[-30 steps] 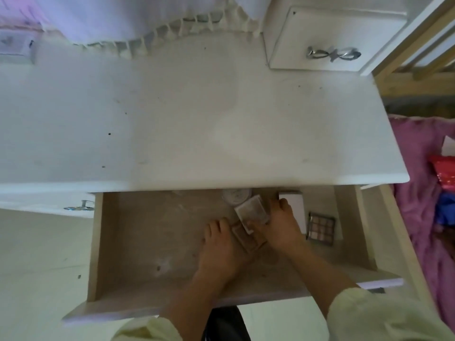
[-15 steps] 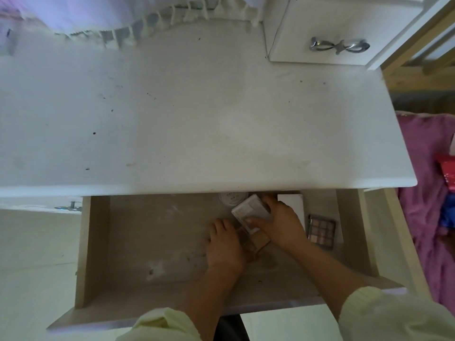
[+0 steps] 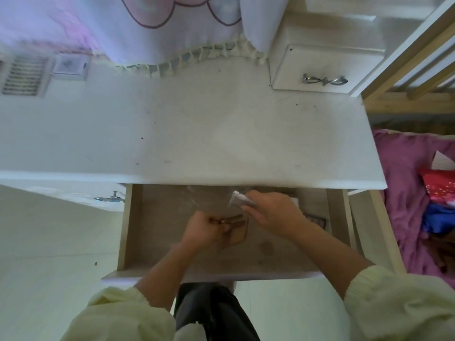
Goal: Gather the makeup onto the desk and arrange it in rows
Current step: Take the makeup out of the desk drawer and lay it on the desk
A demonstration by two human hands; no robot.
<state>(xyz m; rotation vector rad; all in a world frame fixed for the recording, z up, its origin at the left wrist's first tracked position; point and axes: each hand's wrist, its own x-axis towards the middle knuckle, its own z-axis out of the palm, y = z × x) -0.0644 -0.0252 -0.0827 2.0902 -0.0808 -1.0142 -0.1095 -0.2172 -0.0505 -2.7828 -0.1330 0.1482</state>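
Both hands are inside the open wooden drawer (image 3: 157, 225) under the white desk top (image 3: 197, 134). My right hand (image 3: 273, 212) grips a pale square compact (image 3: 237, 199), tilted and raised near the drawer's back edge. My left hand (image 3: 204, 228) is curled round a brown compact (image 3: 235, 228) and holds it just above the drawer floor. An eyeshadow palette (image 3: 316, 220) lies at the drawer's right, partly hidden by my right wrist. A white box behind my right hand shows only a corner (image 3: 294, 200).
A small closed drawer unit with a metal handle (image 3: 325, 80) stands at the desk's back right. A fringed pale curtain (image 3: 172, 33) hangs over the back edge. A bed with pink bedding (image 3: 408, 193) and clothes lies to the right.
My right hand lifted the pale compact up toward the drawer's back edge. My left hand closed round the brown compact and raised it. The round jar at the back is hidden now.
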